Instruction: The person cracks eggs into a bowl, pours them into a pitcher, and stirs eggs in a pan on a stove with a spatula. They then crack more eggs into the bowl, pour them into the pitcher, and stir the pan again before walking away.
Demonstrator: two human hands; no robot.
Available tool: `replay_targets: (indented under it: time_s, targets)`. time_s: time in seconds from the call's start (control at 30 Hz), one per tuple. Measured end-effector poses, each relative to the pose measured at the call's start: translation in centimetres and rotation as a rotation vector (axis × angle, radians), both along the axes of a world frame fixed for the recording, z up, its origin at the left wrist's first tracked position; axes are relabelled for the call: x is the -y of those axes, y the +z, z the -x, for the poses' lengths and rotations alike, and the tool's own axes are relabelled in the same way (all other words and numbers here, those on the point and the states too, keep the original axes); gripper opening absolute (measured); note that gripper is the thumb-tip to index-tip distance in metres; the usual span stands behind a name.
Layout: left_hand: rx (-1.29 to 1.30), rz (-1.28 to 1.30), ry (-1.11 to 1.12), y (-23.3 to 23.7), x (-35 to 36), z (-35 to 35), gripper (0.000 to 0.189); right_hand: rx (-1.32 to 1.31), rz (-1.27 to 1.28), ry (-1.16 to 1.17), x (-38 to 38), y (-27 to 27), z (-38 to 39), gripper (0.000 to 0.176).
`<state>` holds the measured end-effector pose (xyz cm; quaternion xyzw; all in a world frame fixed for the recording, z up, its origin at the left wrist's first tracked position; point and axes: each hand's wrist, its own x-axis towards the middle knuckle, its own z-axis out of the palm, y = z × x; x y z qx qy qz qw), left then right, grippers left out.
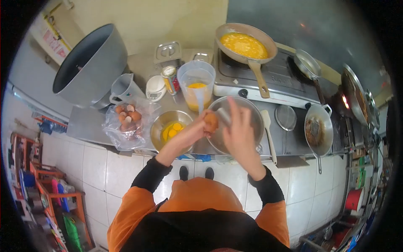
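My left hand (198,131) is closed around a brown egg (211,122), held over the left rim of a large metal bowl (217,145). Fingers apart and blurred, my right hand (240,132) is over the same bowl with nothing visible in it. Just left of that bowl, a smaller steel bowl (156,129) holds several yolks (172,130) in clear egg white, partly behind my left wrist. Brown eggshells (128,117) lie in a clear plastic bag (113,132) farther left. Behind the bowls stands a plastic jug (195,75) with yellow liquid inside.
A pan of yellow egg mixture (243,45) sits on the gas stove (285,80). A white spatula (269,136), a strainer (286,117) and a used pan (319,128) lie to the right. Left are a white scale (155,89), a can (170,80) and a large pot (100,63).
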<state>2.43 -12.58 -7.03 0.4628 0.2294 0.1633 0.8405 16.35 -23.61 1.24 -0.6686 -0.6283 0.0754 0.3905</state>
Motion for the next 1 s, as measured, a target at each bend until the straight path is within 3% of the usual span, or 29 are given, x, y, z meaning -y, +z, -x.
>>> replay_targets:
  time_s: [0.03,0.13,0.17,0.3,0.4,0.5,0.6,0.7,0.9,1.0]
  targets:
    - [-0.127,-0.208,0.086,0.2,0.1,1.2,0.055,0.071,0.04,0.078,-1.1,-1.0,0.9,0.069]
    - [-0.172,-0.654,0.232,0.0,0.1,4.2,0.06,0.195,0.093,0.254,-3.9,-3.3,3.2,0.069]
    - [-0.294,-0.631,0.207,-0.3,-0.4,5.4,0.062,0.175,0.068,0.275,-4.5,-3.0,3.7,0.069]
    - [-0.185,-0.585,0.381,-1.1,-0.5,7.5,0.06,0.086,-0.047,0.322,-5.8,-1.4,5.9,0.07]
    - [-0.2,-0.694,0.391,-1.1,-0.6,8.8,0.053,0.053,0.053,0.359,-6.7,-2.6,7.0,0.057]
    - [-0.149,-0.307,0.329,0.9,-0.8,10.1,0.043,-0.144,-0.005,0.501,-8.6,-4.7,6.6,0.038]
    - [-0.169,-0.371,0.327,1.5,-0.5,10.6,0.035,-0.286,0.292,0.512,-9.0,-3.8,6.6,0.027]
    - [-0.208,-0.496,0.227,0.7,-1.3,11.4,0.036,-0.313,0.274,0.56,-9.6,-4.7,6.6,0.027]
    - [-0.303,-0.885,0.228,0.3,-2.0,11.6,0.047,-0.16,0.254,0.442,-9.6,-4.8,7.3,0.029]
    - [-0.376,-0.895,0.2,1.7,-1.2,11.6,0.053,-0.165,0.251,0.439,-9.7,-4.6,7.1,0.033]
